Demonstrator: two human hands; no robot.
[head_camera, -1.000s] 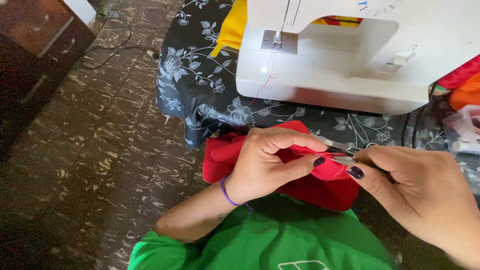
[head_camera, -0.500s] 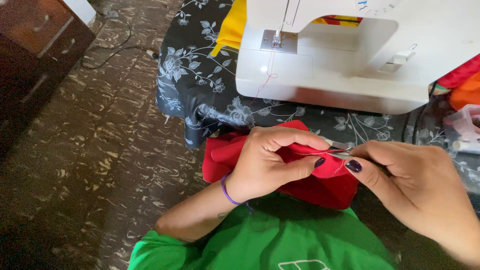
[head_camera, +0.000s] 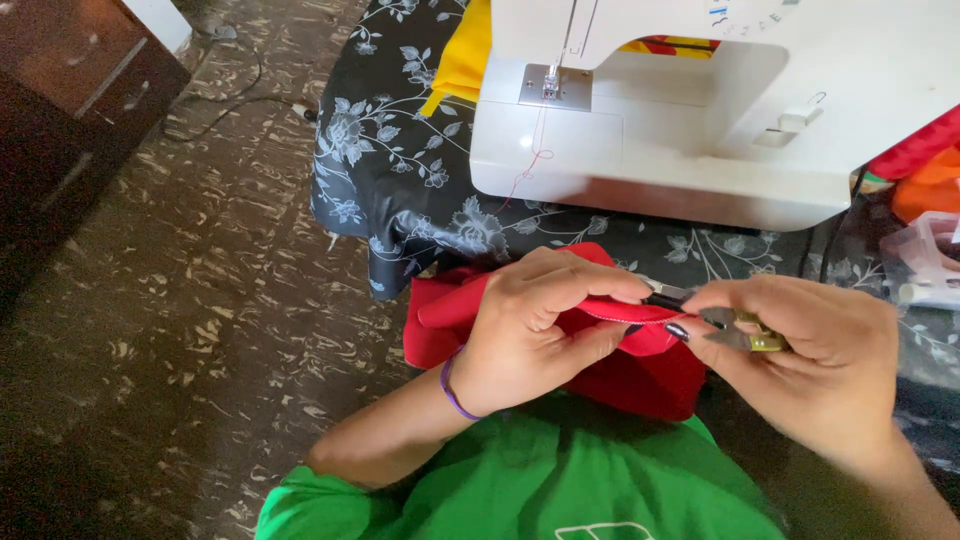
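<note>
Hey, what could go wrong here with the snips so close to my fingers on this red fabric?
1. The small metal snips in the right hand point toward the left hand pinching the folded edge of the red fabric; a slip might nick the thumb.
2. The blades sit right at the fold, so they may cut cloth rather than thread.
3. The red thread hanging from the white sewing machine lies loose and could snag.

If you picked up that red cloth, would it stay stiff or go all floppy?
Probably floppy: the red cloth bunches and folds in soft heaps under the left hand. It likely weighs little, since the fingertips alone pinch up its edge. It seems unlikely to slip far; the right hand, holding a small metal tool, works at that edge.
</note>
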